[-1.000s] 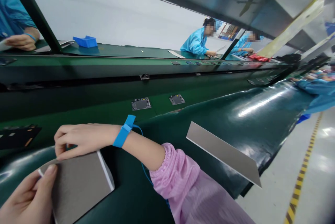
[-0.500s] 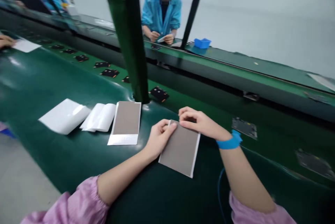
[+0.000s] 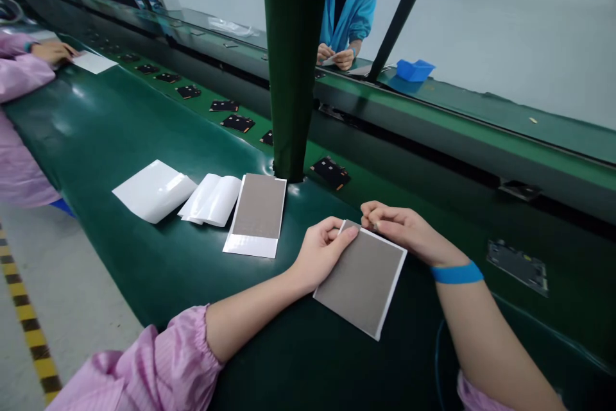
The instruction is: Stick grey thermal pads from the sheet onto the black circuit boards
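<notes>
My left hand (image 3: 327, 247) grips a grey-brown sheet with white backing (image 3: 363, 279) by its upper left corner, thumb on top and fingers beneath. The sheet is tilted above the dark green table. At its top edge, my right hand (image 3: 394, 225) has thumb and fingers pinched together; a tiny dark bit seems to show there, too small to name. A blue band (image 3: 457, 273) circles my right wrist. Left of my hands lies a similar grey-brown sheet (image 3: 261, 206) on white backing, beside curled glossy white sheets (image 3: 212, 199) and another curled white sheet (image 3: 154, 193).
A green post (image 3: 291, 71) rises beyond the sheets. Several black circuit boards (image 3: 330, 172) line the green strip behind it, with a larger board (image 3: 517, 267) at right. Co-workers sit across and at left, one hand (image 3: 52, 52) by white paper (image 3: 95, 62). A blue bin (image 3: 414, 70) stands opposite.
The view has swung left, so the table things appear farther right and a co-worker's pink sleeve shows. My right fingers have closed into a pinch at the sheet's top edge; my left hand keeps its grip.
</notes>
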Motion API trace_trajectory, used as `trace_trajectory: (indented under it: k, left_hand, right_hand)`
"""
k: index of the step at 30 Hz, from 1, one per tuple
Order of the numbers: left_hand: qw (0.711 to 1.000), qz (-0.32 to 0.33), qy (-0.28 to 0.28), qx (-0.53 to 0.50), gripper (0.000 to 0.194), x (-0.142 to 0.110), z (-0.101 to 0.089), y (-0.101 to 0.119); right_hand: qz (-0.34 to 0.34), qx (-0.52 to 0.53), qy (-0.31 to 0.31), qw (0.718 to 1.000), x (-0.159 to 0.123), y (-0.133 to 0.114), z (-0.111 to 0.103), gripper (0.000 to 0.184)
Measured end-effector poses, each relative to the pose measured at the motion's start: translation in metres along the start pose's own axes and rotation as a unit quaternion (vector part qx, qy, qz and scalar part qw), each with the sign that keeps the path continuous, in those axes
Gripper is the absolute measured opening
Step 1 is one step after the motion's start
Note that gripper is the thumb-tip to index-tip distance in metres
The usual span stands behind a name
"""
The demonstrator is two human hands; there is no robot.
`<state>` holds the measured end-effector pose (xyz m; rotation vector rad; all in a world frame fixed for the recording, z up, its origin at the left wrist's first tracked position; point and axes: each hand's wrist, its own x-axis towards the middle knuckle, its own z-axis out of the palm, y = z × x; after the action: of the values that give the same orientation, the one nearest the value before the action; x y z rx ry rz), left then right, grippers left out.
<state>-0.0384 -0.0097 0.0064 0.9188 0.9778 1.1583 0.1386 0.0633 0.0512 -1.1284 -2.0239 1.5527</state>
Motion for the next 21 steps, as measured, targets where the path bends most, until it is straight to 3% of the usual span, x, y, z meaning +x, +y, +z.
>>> trace_trajectory:
  k: [4, 7, 9, 13, 21]
  left_hand:
    - [1.0, -0.022, 0.005, -0.021, 0.041, 0.003, 0.001, -0.001]
    - [0.999, -0.033, 0.002, -0.027, 0.042, 0.005, 0.002, -0.002]
    - [0.999, -0.041, 0.004, -0.031, 0.042, 0.005, 0.002, -0.002]
    - [0.998, -0.05, 0.004, -0.042, 0.04, 0.005, 0.001, -0.002]
    - [0.998, -0.037, -0.003, -0.042, 0.035, 0.005, 0.0, -0.006]
  right_hand:
    - [0.016, -0.028, 0.118, 0.993, 0.025, 0.019, -0.007, 0.04]
    - [0.008, -0.09, 0.226, 0.97, 0.056, 0.037, -0.017, 0.046]
    - [-0.009, -0.144, 0.267, 0.953, 0.076, 0.048, -0.025, 0.047]
    - [-0.028, -0.204, 0.279, 0.938, 0.097, 0.067, -0.037, 0.043]
    - [-0.021, -0.257, 0.276, 0.926, 0.091, 0.084, -0.048, 0.032]
